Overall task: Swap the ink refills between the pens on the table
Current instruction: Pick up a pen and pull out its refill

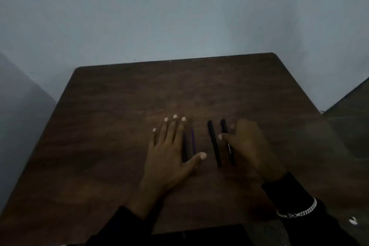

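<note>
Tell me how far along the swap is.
Done: nothing clearly; a thin purple rod, perhaps a refill, lies beside a dark piece by the left hand. In hand: the right hand rests on the rightmost black pen, grip blurred. Left: likely the swap itself; the middle black pen lies untouched.

Left hand (pixel 167 152) lies flat on the table (pixel 99 126) beside a purple refill (pixel 193 142); right hand (pixel 249 146) pinches the rightmost black pen (pixel 224 126).

Dim wooden table (pixel 119 126), grey-blue wall (pixel 179 16)
</note>
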`<state>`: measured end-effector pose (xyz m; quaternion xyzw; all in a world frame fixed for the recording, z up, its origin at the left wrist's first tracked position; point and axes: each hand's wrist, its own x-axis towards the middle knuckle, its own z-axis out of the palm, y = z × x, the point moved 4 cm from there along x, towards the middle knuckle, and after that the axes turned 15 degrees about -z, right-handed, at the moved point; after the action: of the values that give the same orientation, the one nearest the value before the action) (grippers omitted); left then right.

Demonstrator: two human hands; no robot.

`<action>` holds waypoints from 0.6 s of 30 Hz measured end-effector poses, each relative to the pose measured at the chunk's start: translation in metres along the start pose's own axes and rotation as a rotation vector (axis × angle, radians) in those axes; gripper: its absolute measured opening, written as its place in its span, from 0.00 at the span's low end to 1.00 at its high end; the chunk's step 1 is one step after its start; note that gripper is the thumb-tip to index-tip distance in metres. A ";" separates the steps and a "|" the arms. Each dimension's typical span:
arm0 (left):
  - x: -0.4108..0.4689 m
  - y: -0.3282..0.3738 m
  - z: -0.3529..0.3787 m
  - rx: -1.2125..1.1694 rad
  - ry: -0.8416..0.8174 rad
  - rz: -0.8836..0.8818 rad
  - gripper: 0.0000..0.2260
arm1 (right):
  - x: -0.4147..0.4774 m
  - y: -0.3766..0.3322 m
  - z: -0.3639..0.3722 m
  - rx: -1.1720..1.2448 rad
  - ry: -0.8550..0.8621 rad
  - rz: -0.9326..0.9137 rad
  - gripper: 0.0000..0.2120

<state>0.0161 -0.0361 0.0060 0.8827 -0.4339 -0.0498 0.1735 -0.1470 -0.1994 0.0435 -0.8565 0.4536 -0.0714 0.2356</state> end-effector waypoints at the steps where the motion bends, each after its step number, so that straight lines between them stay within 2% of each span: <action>1: -0.001 -0.002 0.005 0.003 -0.021 -0.002 0.47 | 0.000 0.004 0.005 0.036 -0.012 0.017 0.18; 10: 0.000 -0.016 0.027 -0.027 0.045 -0.020 0.48 | 0.005 0.020 0.016 0.136 -0.052 0.056 0.11; 18: -0.004 -0.017 0.024 -0.109 0.047 -0.006 0.46 | -0.007 0.019 0.016 0.136 0.075 0.001 0.12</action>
<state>0.0208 -0.0291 -0.0228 0.8742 -0.4238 -0.0530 0.2312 -0.1595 -0.1976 0.0210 -0.8349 0.4568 -0.1339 0.2763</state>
